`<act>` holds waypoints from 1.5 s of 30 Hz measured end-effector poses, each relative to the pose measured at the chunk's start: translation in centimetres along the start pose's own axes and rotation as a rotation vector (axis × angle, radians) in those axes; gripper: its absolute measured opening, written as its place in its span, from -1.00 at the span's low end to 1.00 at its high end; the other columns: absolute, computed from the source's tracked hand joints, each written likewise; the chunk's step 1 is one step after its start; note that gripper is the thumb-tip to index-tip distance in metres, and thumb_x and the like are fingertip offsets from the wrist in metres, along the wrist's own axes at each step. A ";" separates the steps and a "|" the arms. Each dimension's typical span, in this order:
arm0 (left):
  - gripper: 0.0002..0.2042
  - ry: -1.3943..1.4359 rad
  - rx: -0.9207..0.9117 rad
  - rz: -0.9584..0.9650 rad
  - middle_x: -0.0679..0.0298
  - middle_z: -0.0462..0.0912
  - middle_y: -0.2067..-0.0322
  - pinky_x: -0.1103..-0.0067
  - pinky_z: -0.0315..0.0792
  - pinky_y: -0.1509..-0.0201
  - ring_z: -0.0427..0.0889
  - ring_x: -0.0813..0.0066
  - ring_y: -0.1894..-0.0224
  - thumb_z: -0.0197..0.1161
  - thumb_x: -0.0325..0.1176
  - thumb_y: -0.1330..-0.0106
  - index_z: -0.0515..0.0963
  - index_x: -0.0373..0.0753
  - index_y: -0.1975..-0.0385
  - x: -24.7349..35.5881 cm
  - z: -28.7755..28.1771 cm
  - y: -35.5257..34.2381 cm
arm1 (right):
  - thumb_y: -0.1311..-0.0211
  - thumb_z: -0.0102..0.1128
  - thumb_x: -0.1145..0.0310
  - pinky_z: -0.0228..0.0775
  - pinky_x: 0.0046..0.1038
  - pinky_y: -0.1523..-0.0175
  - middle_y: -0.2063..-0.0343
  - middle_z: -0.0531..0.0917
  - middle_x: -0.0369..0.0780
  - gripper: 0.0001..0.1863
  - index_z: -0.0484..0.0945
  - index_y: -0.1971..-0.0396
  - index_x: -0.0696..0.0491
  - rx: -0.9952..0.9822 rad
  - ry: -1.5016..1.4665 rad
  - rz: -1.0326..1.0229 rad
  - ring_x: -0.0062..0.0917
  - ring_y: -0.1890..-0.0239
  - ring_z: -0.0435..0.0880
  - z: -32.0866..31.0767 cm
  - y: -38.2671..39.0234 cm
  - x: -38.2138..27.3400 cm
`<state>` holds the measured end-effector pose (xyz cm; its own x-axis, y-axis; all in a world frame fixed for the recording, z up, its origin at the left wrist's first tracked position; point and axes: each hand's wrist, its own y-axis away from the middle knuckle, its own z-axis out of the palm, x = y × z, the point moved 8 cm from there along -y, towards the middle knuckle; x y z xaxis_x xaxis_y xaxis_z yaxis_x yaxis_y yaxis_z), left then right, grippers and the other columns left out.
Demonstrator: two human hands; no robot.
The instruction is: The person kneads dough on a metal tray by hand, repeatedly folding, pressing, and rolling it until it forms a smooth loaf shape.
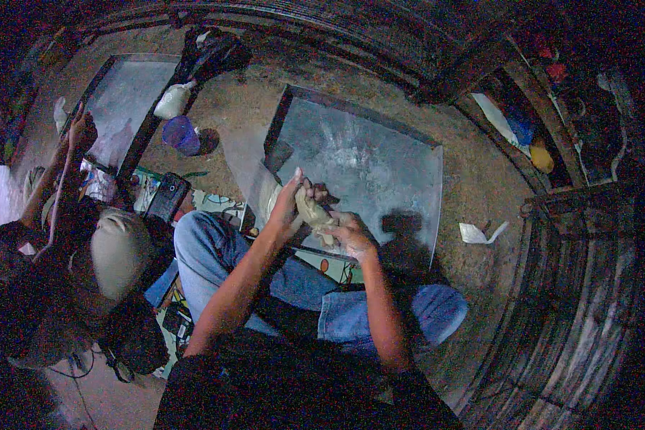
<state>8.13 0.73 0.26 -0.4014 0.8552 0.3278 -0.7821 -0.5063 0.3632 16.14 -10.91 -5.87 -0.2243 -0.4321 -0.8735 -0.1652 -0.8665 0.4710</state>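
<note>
Both the left hand (pixel 289 198) and right hand (pixel 352 234) curl around a tan, doughy lump (pixel 310 211) at the near edge of a shallow gray tray (pixel 369 179).

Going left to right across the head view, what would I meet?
Another person's hand, purple cup, the wearer's left hand and right hand together holding a beige lump, white scrap.

**Beige amid blue-grey and violet**

The central lump (pixel 311 212) is dull beige. Toward one o'clock, the tray (pixel 365 168) is blue-grey, streaked whitish; near ten, the cup (pixel 181 136) is violet, the bag (pixel 171 102) off-white. From four to eight, the jeans (pixel 204 247) are faded blue; at six, the shirt (pixel 279 394) is black.
</note>
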 end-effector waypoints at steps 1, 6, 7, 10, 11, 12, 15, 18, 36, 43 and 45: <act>-0.66 -0.104 -0.064 0.073 0.27 0.47 0.48 0.46 0.49 0.14 0.51 0.42 0.32 0.08 -0.04 -0.44 0.49 -0.20 0.39 0.4 -0.1 -0.6 | -0.02 0.38 0.15 0.44 -0.52 0.18 0.39 0.72 -0.33 -0.59 0.70 0.14 0.05 0.034 0.108 0.007 -0.60 0.38 0.63 -0.6 -0.3 0.1; -0.71 -0.592 -0.027 -0.061 0.23 0.64 0.26 0.58 0.50 0.15 0.59 0.51 0.26 0.23 -0.19 -0.34 0.56 -0.30 0.15 -1.0 0.9 -0.4 | -0.01 0.39 0.45 0.42 -0.53 0.56 0.49 0.69 -0.22 -0.73 0.64 0.27 0.23 0.268 0.211 -0.068 -0.59 0.53 0.64 -4.0 1.2 -1.8; -0.72 -0.780 -0.048 -0.109 0.24 0.65 0.28 0.59 0.50 0.17 0.60 0.51 0.29 0.26 -0.20 -0.32 0.57 -0.30 0.16 -1.1 2.3 0.4 | 0.00 0.42 0.45 0.42 -0.52 0.60 0.49 0.68 -0.21 -0.71 0.63 0.25 0.24 0.346 0.163 -0.017 -0.58 0.54 0.64 -6.6 1.4 0.2; -0.77 -0.941 -0.100 -0.064 0.31 0.66 0.39 0.63 0.45 0.36 0.57 0.58 0.42 0.33 -0.32 -0.20 0.60 -0.32 0.22 -1.5 0.2 0.3 | 0.07 0.50 0.48 0.44 -0.48 0.66 0.44 0.66 -0.17 -0.54 0.54 0.14 0.25 0.430 0.084 -0.001 -0.52 0.50 0.68 -6.6 1.9 0.2; -0.78 -0.977 -0.146 -0.032 0.31 0.65 0.39 0.64 0.43 0.39 0.56 0.59 0.41 0.33 -0.35 -0.19 0.61 -0.32 0.23 -1.6 -0.9 -0.1 | 0.08 0.51 0.48 0.47 -0.48 0.62 0.41 0.66 -0.16 -0.49 0.51 0.09 0.25 0.341 0.164 0.048 -0.52 0.48 0.68 -6.4 1.3 -0.5; -0.79 -1.013 -0.203 -0.004 0.30 0.65 0.39 0.65 0.42 0.41 0.56 0.60 0.41 0.33 -0.38 -0.17 0.61 -0.32 0.23 -1.7 -0.8 -0.2 | 0.09 0.52 0.48 0.49 -0.47 0.59 0.37 0.66 -0.16 -0.44 0.48 0.04 0.25 0.263 0.244 0.097 -0.51 0.46 0.69 -6.5 1.3 -0.6; -0.80 -1.100 -0.236 0.061 0.32 0.65 0.42 0.63 0.41 0.48 0.55 0.62 0.47 0.33 -0.48 -0.13 0.61 -0.32 0.24 -1.9 -0.9 -0.5 | -0.06 0.34 0.45 0.56 -0.47 0.41 0.24 0.67 -0.18 -0.49 0.45 -0.05 0.17 0.205 0.194 -0.077 -0.55 0.38 0.68 -6.2 2.4 -1.9; -0.80 -1.088 -0.161 0.085 0.33 0.64 0.44 0.62 0.40 0.49 0.54 0.61 0.50 0.35 -0.44 -0.17 0.60 -0.31 0.22 -2.6 -2.4 -1.3 | -0.10 0.34 0.42 0.58 -0.49 0.36 0.22 0.69 -0.22 -0.52 0.48 -0.06 0.14 0.072 0.133 -0.164 -0.58 0.34 0.68 -7.1 1.5 -0.6; -0.65 -1.798 -0.354 0.659 -0.04 0.53 0.01 0.22 0.37 -0.17 0.49 -0.07 -0.03 0.21 -0.45 -0.13 0.51 -0.36 0.06 -1.9 2.0 0.9 | 0.08 0.40 0.58 0.57 -0.53 0.29 0.29 0.70 -0.19 -0.61 0.59 0.16 0.18 0.638 0.198 -0.188 -0.55 0.30 0.69 -10.6 2.6 -2.3; -0.66 -2.019 -0.344 0.752 -0.04 0.47 -0.11 0.21 0.32 -0.24 0.45 -0.03 -0.12 0.12 -0.42 -0.24 0.47 -0.35 -0.01 -4.5 1.9 1.0 | 0.13 0.51 0.41 0.50 -0.46 0.25 0.40 0.66 -0.22 -0.61 0.60 0.24 0.15 0.724 0.445 -0.204 -0.53 0.35 0.64 -10.2 1.8 -1.8; -0.65 -2.023 -0.387 0.771 -0.02 0.48 -0.07 0.20 0.32 -0.23 0.46 -0.01 -0.10 0.12 -0.40 -0.24 0.47 -0.33 -0.03 -5.3 0.6 0.5 | 0.17 0.55 0.37 0.49 -0.44 0.23 0.43 0.64 -0.22 -0.59 0.57 0.28 0.13 0.645 0.624 -0.204 -0.53 0.34 0.63 -10.5 0.5 -0.4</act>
<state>10.19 -4.15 -0.76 0.1015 -0.8056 0.5837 -0.8922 -0.3333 -0.3048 26.22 -13.84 -6.60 0.3958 -0.5048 -0.7672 -0.6902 -0.7146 0.1141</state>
